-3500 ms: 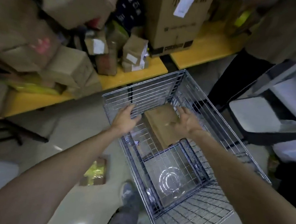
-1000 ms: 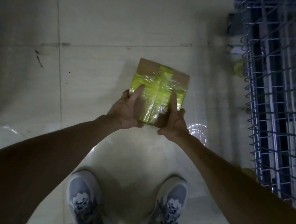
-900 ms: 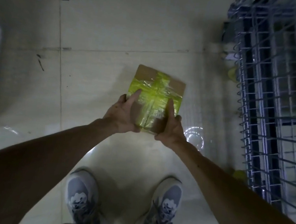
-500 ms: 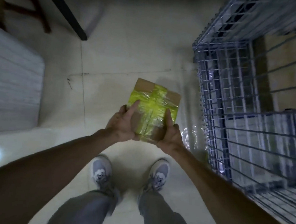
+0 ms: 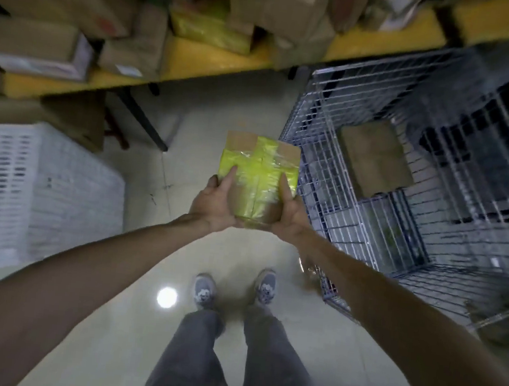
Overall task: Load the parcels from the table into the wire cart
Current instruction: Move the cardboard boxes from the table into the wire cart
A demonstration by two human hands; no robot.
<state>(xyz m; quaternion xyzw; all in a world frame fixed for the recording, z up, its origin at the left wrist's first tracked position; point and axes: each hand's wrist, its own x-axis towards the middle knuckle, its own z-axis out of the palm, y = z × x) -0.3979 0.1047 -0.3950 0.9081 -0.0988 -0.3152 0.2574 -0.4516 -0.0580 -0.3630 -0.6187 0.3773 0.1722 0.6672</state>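
The left hand (image 5: 214, 201) and right hand (image 5: 291, 215) grip the yellow-taped parcel (image 5: 258, 174) by its 2 sides, thumbs laid on top. They hold it above the floor, its longer side pointing away from the person, just left of the wire cart (image 5: 321, 174). The cart's open top lies rightward, nearer the right hand, so the parcel likely must clear the near wire wall; room shows beside the 1 brown parcel (image 5: 373, 158) inside, while the desk (image 5: 198, 58) stands ahead.
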